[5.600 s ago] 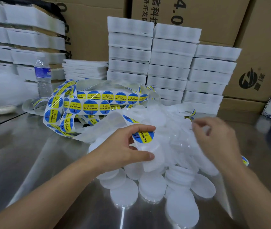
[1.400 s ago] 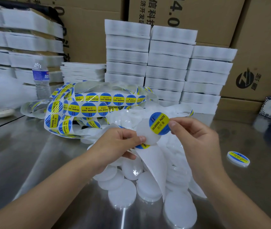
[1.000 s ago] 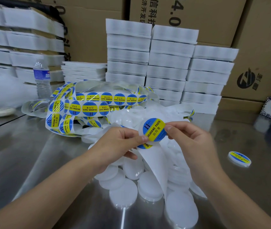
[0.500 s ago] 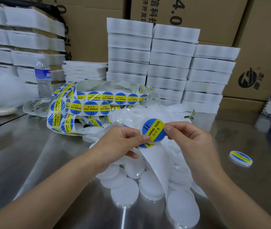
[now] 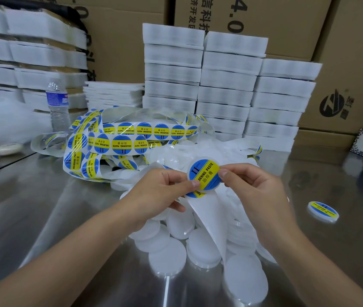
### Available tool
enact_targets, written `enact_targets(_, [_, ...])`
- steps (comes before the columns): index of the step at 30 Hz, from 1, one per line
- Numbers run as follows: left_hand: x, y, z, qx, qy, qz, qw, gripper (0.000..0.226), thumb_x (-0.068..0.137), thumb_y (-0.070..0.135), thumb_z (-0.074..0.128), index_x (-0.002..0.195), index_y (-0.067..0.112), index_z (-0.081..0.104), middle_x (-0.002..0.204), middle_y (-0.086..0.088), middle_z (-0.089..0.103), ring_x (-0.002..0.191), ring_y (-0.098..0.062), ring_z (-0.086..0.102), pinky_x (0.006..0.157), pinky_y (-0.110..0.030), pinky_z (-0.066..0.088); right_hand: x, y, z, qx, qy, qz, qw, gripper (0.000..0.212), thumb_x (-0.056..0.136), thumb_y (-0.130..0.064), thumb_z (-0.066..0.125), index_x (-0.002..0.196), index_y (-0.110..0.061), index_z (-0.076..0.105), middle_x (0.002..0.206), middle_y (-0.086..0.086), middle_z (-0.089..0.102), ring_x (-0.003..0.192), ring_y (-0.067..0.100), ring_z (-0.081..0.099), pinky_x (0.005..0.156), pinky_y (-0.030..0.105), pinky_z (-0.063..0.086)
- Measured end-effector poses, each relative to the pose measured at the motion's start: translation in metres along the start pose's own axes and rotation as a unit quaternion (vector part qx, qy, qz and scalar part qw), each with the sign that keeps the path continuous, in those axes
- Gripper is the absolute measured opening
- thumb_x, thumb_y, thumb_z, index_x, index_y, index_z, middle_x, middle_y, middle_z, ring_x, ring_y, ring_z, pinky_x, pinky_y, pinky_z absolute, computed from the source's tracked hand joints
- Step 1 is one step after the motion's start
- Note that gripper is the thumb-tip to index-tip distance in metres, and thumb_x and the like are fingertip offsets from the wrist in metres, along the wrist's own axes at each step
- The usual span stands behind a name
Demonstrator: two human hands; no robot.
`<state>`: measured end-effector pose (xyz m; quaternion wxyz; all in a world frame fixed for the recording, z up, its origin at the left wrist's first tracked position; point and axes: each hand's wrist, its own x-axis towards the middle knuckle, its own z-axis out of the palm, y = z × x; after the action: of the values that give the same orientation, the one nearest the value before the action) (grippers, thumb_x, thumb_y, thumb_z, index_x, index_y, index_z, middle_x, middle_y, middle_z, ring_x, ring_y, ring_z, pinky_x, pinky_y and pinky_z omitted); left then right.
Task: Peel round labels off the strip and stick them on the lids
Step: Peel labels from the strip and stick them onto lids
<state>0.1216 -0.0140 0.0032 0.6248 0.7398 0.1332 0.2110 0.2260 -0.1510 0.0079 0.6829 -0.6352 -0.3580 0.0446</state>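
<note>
A white round lid (image 5: 204, 173) with a blue and yellow round label on its face is held up between both hands. My left hand (image 5: 160, 191) pinches its left edge and also holds the label strip, whose bare backing (image 5: 209, 220) hangs down below. My right hand (image 5: 249, 185) pinches the lid's right edge, thumb on the label. A long tangled strip of labels (image 5: 123, 140) lies behind. Several unlabelled white lids (image 5: 167, 255) are heaped under my hands on the steel table (image 5: 43, 218). One labelled lid (image 5: 323, 211) lies alone to the right.
Stacks of white foam trays (image 5: 227, 85) and cardboard boxes (image 5: 353, 63) stand at the back. A water bottle (image 5: 57, 105) is at the back left, with more white trays (image 5: 32, 52) behind it.
The right hand brought the peeled label onto the lid in the left hand; the label now lies flat on the lid and both hands pinch it at its edges.
</note>
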Motion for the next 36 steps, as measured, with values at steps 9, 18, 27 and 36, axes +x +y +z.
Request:
enact_targets(9, [-0.001,0.0,0.0,0.004,0.005,0.004,1.0,0.021,0.085,0.021,0.066,0.067,0.021,0.077,0.075,0.003,0.072,0.069,-0.003,0.058,0.053,-0.017,0.049,0.001,0.001,-0.002,-0.023,0.011,-0.005,1.0,0.017,0.08,-0.015,0.07,0.068,-0.027,0.074,0.071,-0.012,0.072,0.066,-0.005,0.061,0.059,0.005,0.043])
enact_targets(18, [-0.002,0.002,0.0,0.008,-0.003,0.012,1.0,0.03,0.086,0.017,0.066,0.058,0.026,0.075,0.064,0.012,0.068,0.06,0.001,0.056,0.053,-0.017,0.05,0.005,-0.001,-0.005,-0.056,0.029,-0.023,0.998,0.011,0.081,-0.03,0.062,0.076,-0.03,0.071,0.072,-0.019,0.07,0.067,-0.008,0.059,0.058,0.003,0.04])
enact_targets(27, [-0.005,0.003,0.0,0.011,-0.049,0.027,0.998,0.016,0.068,0.036,0.071,0.058,0.023,0.073,0.063,0.011,0.066,0.061,0.003,0.058,0.055,-0.016,0.05,-0.002,0.008,0.006,-0.069,-0.072,-0.029,0.995,0.007,0.081,-0.038,0.065,0.082,-0.031,0.068,0.08,-0.009,0.071,0.077,0.019,0.063,0.072,0.032,0.051])
enact_targets(36, [-0.003,0.003,-0.001,-0.036,0.009,0.009,0.999,0.015,0.086,0.018,0.064,0.083,0.019,0.078,0.08,0.0,0.073,0.064,-0.003,0.059,0.051,-0.019,0.051,0.001,0.01,0.004,-0.029,-0.033,0.007,0.999,0.003,0.085,-0.029,0.064,0.082,-0.03,0.066,0.077,-0.005,0.071,0.066,0.008,0.057,0.06,0.018,0.047])
